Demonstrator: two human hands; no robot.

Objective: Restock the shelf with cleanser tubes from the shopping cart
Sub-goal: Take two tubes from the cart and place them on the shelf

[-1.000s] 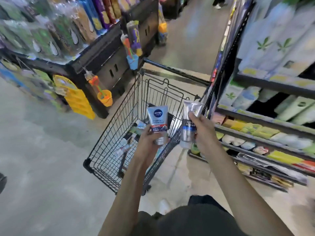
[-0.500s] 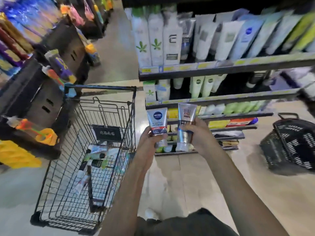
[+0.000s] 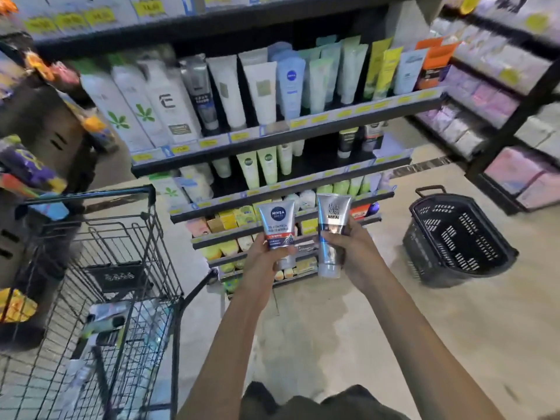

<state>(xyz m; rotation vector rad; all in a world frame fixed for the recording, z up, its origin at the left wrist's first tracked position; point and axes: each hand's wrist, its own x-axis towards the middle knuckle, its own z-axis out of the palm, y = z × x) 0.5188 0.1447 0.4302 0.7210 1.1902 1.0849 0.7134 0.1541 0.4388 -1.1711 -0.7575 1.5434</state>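
Two cleanser tubes are out of the cart and up in the air, one in each hand. The left hand (image 3: 266,256) has its fingers wrapped around the Nivea Men tube (image 3: 278,228), which is grey and blue with a red band. The right hand (image 3: 348,247) has its fingers wrapped around the silver Men tube (image 3: 331,231). Both tubes stand with the flat end up and the cap down. They are side by side, close but not touching, in front of the lower rows of the shelf (image 3: 291,133).

Neither tube is on the shelf yet, so this part of the job is only half done. The tubes have been picked, but they still need a spot. On the second row down, near the dark men's tubes (image 3: 345,142), there looks to be some bare room. That may be where they go, but I cannot be sure.

There is more left to do after that. The shopping cart (image 3: 127,268) stands to the left, and more tubes lie in the bottom of it (image 3: 104,322). They are blurry, so I cannot count them.

A black plastic basket (image 3: 454,237) sits on the floor to the right, well apart from the hands.
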